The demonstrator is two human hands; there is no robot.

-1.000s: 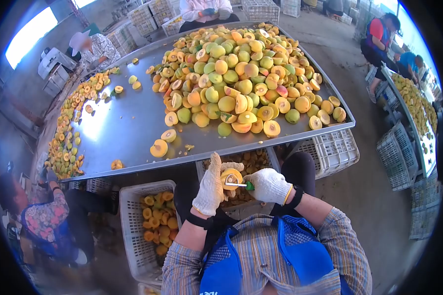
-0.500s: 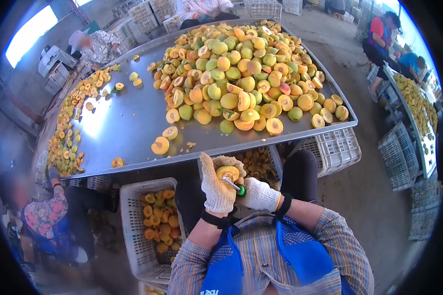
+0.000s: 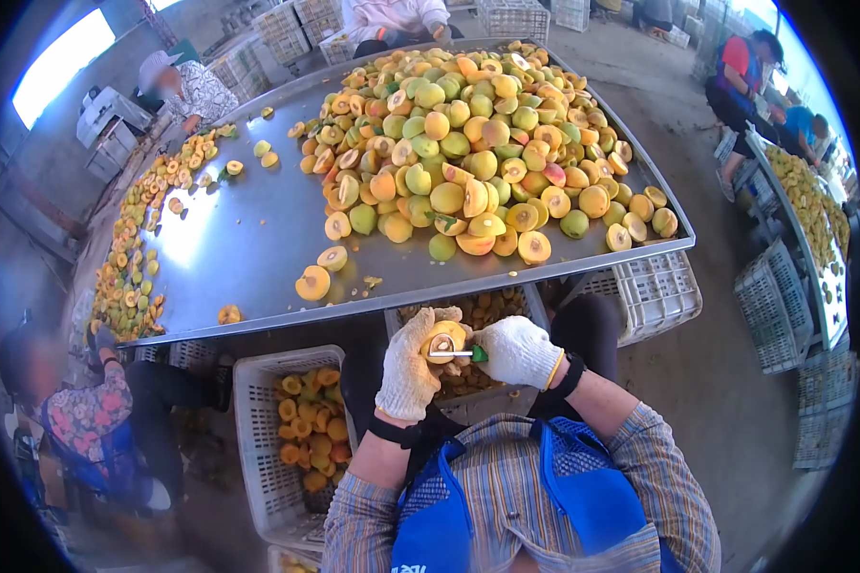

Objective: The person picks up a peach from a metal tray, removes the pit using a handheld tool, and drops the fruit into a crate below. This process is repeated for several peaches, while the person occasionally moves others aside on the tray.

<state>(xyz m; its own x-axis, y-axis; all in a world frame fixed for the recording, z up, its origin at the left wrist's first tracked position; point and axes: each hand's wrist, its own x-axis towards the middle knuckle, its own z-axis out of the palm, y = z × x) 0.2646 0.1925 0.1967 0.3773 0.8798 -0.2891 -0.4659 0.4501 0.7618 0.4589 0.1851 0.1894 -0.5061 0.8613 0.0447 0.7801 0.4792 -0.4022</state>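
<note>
My left hand (image 3: 410,368), in a white knitted glove, is closed around a halved yellow fruit (image 3: 446,336) that looks like a peach or apricot, its cut face with the pit turned up. In the other glove, my right hand (image 3: 519,350) grips the green handle of a pitting tool (image 3: 479,353). The tool's thin metal shaft lies across the cut face at the pit. Both hands are over a crate (image 3: 537,307) of brown pits, just below the table's near edge. A large heap of halved fruit (image 3: 468,143) rests on the metal table (image 3: 248,258).
A white crate (image 3: 258,449) with pitted halves stands left of my legs. Another white crate (image 3: 655,286) sits under the table's right corner. A co-worker (image 3: 96,401) sits at left; others are across the table and at a second fruit-covered table (image 3: 803,210) on the right.
The tool's shaft has swung from slanting to nearly level across the fruit. My right hand has moved up and slightly right, and my left hand has turned a little.
</note>
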